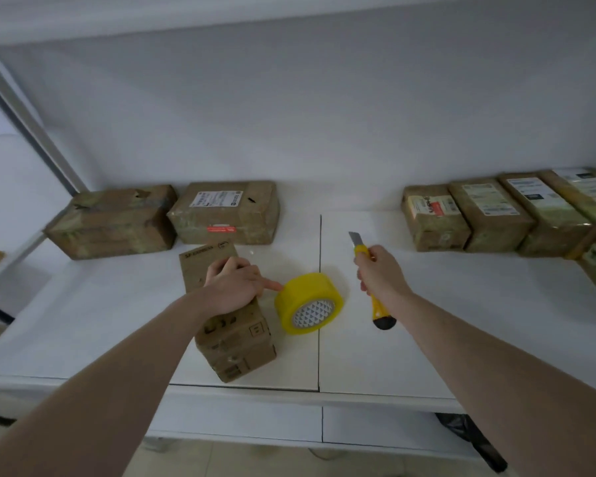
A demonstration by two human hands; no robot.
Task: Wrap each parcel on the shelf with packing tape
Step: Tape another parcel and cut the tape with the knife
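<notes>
**Parcel under the left hand, knife in the right**

Head view. The white shelf (427,339) spans the frame, with a seam running from front to back near its centre.

1. Parcel in work: a small brown cardboard parcel (236,346) stands at 6 o'clock of the frame centre, near the front edge of the shelf, left of the seam. Printed symbols show on its near faces.
2. Left hand (233,287): it rests on top of the parcel. The fingers curl over the far top edge, so the grip is clenched on the parcel. The index finger points toward 3 o'clock and its tip touches the tape roll.
3. Tape roll (308,302): a yellow roll of packing tape stands on its edge just beside the parcel at its 3 o'clock, on the seam. Its patterned white core faces the camera.
4. Right hand (381,275): it lies at 3 o'clock of the tape roll, apart from it. The grip is clenched around the yellow handle of a utility knife (365,256). The blade is extended and points toward 11 o'clock; the black handle end points toward 6 o'clock.
5. Stored parcels: two taped parcels (162,220) lie against the back wall at 10 o'clock. A row of labelled parcels (496,215) lies at 2 o'clock, side by side and touching.
</notes>
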